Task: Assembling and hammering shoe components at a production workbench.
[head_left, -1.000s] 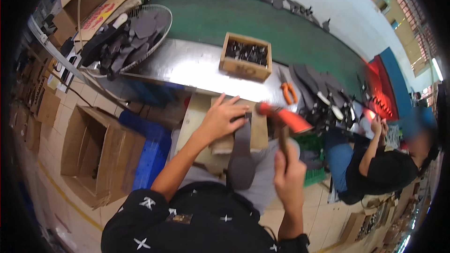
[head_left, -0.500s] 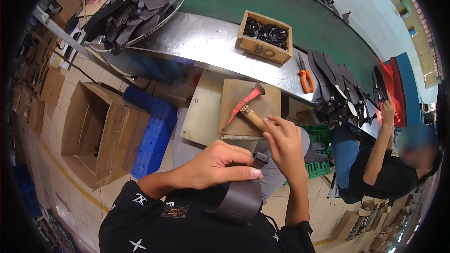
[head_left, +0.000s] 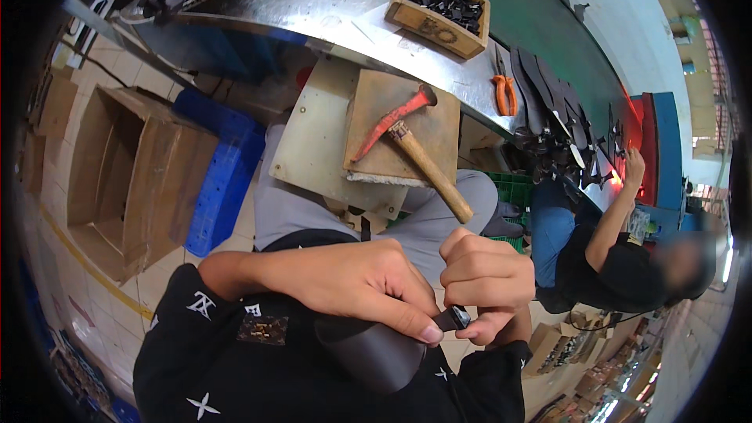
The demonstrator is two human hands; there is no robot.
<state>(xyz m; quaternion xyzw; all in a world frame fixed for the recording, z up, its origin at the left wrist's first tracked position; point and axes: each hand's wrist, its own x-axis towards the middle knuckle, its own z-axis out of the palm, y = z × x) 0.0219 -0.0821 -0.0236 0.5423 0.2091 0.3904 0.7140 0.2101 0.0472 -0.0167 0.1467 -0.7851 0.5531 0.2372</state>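
Close to my body, my left hand (head_left: 364,286) grips a dark brown, flexible sole-shaped piece (head_left: 376,356), thumb on top. The piece curves down below the hand. At its narrow end is a small black shiny part (head_left: 454,318). My right hand (head_left: 489,282) is closed, its thumb and curled fingers at that part. In front of both hands, a hammer (head_left: 431,171) with a red head and wooden handle lies on a square tan block (head_left: 372,98), its handle reaching past the near edge.
A wooden box (head_left: 435,27) of small black parts stands on the metal-edged bench (head_left: 329,8). Orange-handled pliers (head_left: 505,94) lie beside stacked dark pieces (head_left: 548,102). A cardboard box (head_left: 149,180) and blue crate (head_left: 223,176) sit left. Another person (head_left: 619,266) works at right.
My right hand has left the hammer handle and come back to the dark piece, closing at its end. The view has shifted, and the hammer's whole handle now shows.
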